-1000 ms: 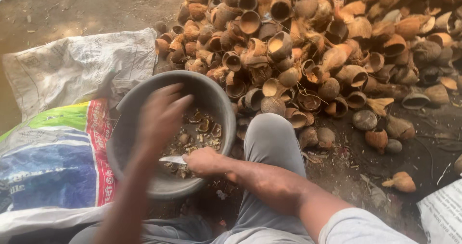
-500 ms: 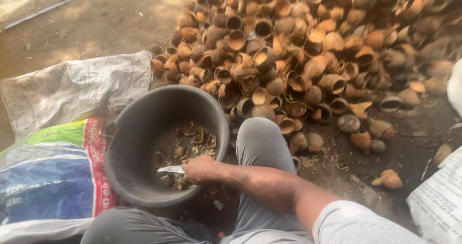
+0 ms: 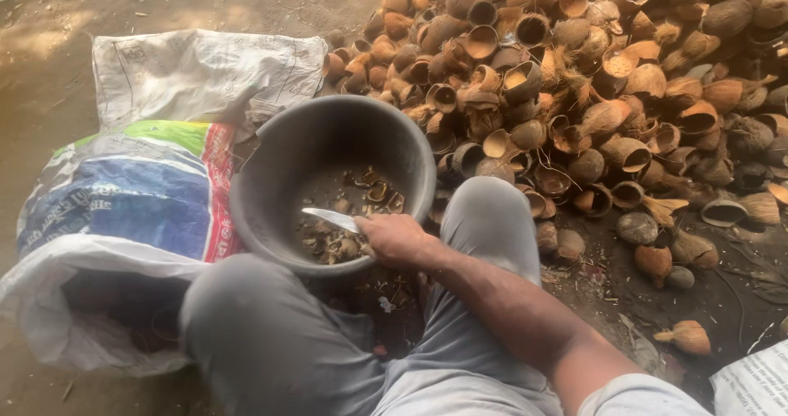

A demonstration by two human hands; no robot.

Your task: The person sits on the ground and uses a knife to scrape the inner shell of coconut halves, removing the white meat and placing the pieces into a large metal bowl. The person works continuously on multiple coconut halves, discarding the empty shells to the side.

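My right hand [image 3: 396,239] grips a knife [image 3: 332,218] whose pale blade points left over the near rim of a dark round basin [image 3: 271,178]. Small brown coconut pieces [image 3: 355,215] lie on the basin's bottom. My left hand is out of view. My knees in grey trousers [image 3: 271,334] bracket the basin from the near side. A large heap of halved coconut shells [image 3: 574,79] spreads behind and to the right of the basin.
An open printed sack [image 3: 115,219] lies left of the basin, with a plain white sack [image 3: 197,67] behind it. Loose shells [image 3: 657,260] lie on the dark ground at right. A white sack corner [image 3: 755,383] shows at lower right.
My left hand, over the basin a second ago, has withdrawn out of view. The right hand stays at the basin's near rim with the knife.
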